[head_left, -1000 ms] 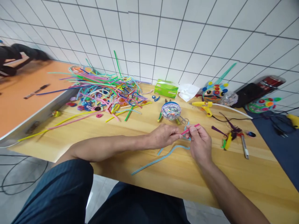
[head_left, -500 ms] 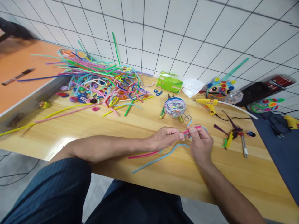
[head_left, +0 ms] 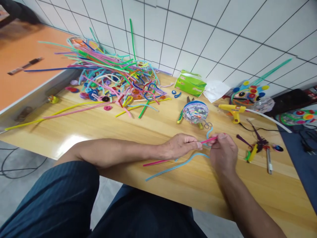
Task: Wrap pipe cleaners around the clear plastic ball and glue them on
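Note:
A thin pink pipe cleaner (head_left: 209, 140) is pinched between both my hands above the wooden table. My left hand (head_left: 181, 146) is closed on it with thumb and fingers pressed together, and its tail reaches out below the wrist. My right hand (head_left: 224, 152) grips the other end between thumb and fingertips. Light blue pipe cleaner (head_left: 177, 167) lies on the table under my hands, its right part hidden by my right hand. Another curled blue piece (head_left: 209, 133) shows just beyond my fingers. Whether that piece is also held I cannot make out.
At the back left lies a heap of coloured pipe cleaners (head_left: 106, 66). A clear ball-shaped container (head_left: 195, 112) rests on pliers beside small scissors (head_left: 207, 125). Farther right are a green tissue pack (head_left: 190, 83), a yellow glue gun (head_left: 234, 112) and a cutter knife (head_left: 269, 160).
The view has shifted, so the table's things appear farther right. Both hands keep the pink pipe cleaner between them; the right fingertips have shifted slightly along it.

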Demonstrator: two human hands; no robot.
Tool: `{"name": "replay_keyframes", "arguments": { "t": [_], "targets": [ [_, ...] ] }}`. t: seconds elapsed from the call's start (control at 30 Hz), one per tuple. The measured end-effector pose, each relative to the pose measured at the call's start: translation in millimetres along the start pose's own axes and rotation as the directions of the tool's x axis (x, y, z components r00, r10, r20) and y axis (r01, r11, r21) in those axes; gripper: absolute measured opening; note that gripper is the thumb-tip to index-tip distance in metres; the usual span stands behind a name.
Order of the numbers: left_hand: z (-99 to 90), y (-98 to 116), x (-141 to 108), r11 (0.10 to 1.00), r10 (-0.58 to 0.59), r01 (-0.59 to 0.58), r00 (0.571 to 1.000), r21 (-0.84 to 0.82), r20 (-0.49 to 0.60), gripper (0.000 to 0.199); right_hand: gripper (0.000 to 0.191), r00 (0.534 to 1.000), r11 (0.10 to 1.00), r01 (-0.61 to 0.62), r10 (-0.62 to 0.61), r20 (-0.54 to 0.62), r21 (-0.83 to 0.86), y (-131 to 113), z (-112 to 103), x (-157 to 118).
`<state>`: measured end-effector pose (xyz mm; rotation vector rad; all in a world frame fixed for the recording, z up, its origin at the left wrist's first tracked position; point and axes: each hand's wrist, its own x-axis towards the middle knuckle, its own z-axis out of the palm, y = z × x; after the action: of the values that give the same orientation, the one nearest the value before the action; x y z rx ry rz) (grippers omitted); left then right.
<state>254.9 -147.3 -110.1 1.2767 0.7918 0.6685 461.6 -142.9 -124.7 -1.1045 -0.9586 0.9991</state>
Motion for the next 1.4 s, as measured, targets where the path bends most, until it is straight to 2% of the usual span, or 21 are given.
{"name": "replay_keyframes", "arguments": {
  "t": [0.13, 0.27, 0.5, 0.67, 0.87, 1.07, 1.17, 1.27, 1.33, 1.4],
  "targets": [
    [-3.0, -5, 2, 0.995, 0.067, -0.068, 0.998, 0.08, 0.012, 0.034, 0.04, 0.998, 0.997, -0.062, 0.061, 0.015, 0.038, -1, -5, 8],
    [-4.1, -4, 0, 0.986, 0.086, -0.088, 0.996, 0.144, 0.022, 0.039, 0.045, 0.998, 0.998, -0.056, 0.056, 0.013, 0.012, 0, -4, 10],
    [-6.0, -8, -1, 0.967, 0.136, -0.131, 0.991, 0.218, -0.007, 0.035, 0.047, 0.976, 0.982, -0.083, 0.115, 0.183, -0.172, -1, 11, -8],
    [-6.2, -7, -1, 0.943, 0.167, -0.165, 0.986, 0.288, 0.02, 0.042, 0.045, 0.987, 0.991, -0.088, 0.101, 0.128, -0.101, -4, 4, 2],
    [-5.3, 1, -5, 0.929, 0.19, -0.188, 0.981, 0.319, 0.025, 0.045, 0.043, 0.989, 0.996, -0.028, 0.04, 0.142, -0.087, -14, -15, 24],
    [-7.8, 7, -5, 0.921, 0.182, -0.199, 0.98, 0.336, 0.08, 0.043, 0.043, 0.997, 0.997, 0.076, -0.076, 0.01, 0.026, -36, -43, 54],
    [-9.2, 9, -5, 0.919, 0.184, -0.204, 0.979, 0.338, 0.09, 0.044, 0.038, 0.985, 0.984, 0.17, -0.169, -0.029, 0.053, -58, -69, 72],
    [-10.1, 14, -6, 0.912, 0.198, -0.213, 0.977, 0.35, 0.079, 0.046, 0.033, 0.956, 0.953, 0.271, -0.252, -0.149, 0.131, -89, -101, 88],
    [-11.2, 19, -6, 0.905, 0.227, -0.226, 0.973, 0.361, 0.041, 0.045, 0.028, 0.951, 0.961, 0.271, -0.257, -0.174, 0.058, -109, -118, 97],
    [-14.6, 23, -5, 0.897, 0.274, -0.239, 0.961, 0.371, -0.045, 0.043, 0.029, 0.952, 0.968, 0.25, -0.251, -0.173, -0.031, -121, -127, 104]
  ]
}}
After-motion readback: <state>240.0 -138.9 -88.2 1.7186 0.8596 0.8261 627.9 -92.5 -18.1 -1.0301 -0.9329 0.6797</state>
